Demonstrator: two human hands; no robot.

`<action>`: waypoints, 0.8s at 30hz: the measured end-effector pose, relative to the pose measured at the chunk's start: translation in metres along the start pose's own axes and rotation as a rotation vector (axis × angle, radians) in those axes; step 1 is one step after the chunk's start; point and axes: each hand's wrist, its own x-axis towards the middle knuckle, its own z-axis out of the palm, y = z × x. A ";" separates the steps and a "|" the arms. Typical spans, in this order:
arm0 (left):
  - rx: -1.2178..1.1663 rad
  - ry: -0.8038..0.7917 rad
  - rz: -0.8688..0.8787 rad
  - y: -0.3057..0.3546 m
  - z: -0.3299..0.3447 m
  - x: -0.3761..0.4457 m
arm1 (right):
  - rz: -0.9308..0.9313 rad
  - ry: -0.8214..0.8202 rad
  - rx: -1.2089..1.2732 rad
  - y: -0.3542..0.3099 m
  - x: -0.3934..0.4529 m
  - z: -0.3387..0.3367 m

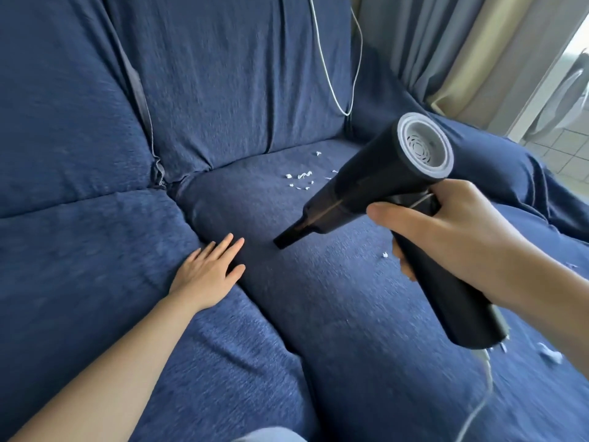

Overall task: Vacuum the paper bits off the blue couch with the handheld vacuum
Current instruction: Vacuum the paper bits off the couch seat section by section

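Our right grip is wrapped tight round the handle of the black handheld vacuum. Its thin nozzle points down, just above the blue cloth couch. Our left grip lies flat and open on the seat. Small white paper bits sit further back on the cushion.

We see soft, even daylight entering from the window at about two o'clock, where it glares nearly white. Shadows on the couch are faint, darkest in its seams. Wide-angle bending curves the edges, and slight blur softens the fabric toward six o'clock.
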 end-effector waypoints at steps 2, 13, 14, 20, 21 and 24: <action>-0.001 -0.032 -0.008 0.003 -0.002 -0.010 | 0.018 0.005 0.019 0.003 -0.015 0.001; 0.036 -0.033 0.001 0.003 -0.001 -0.024 | 0.023 0.037 -0.053 0.000 -0.068 0.000; 0.034 -0.025 0.003 0.003 -0.001 -0.023 | 0.012 0.081 -0.079 -0.001 -0.067 0.000; -0.035 0.026 0.031 0.001 0.002 -0.019 | -0.022 0.231 -0.133 0.001 -0.043 -0.006; -0.051 0.033 0.042 0.002 0.004 -0.019 | -0.027 0.224 -0.137 0.001 -0.037 -0.006; -0.086 0.044 0.085 0.005 0.003 -0.013 | -0.022 0.188 -0.089 -0.001 -0.020 -0.004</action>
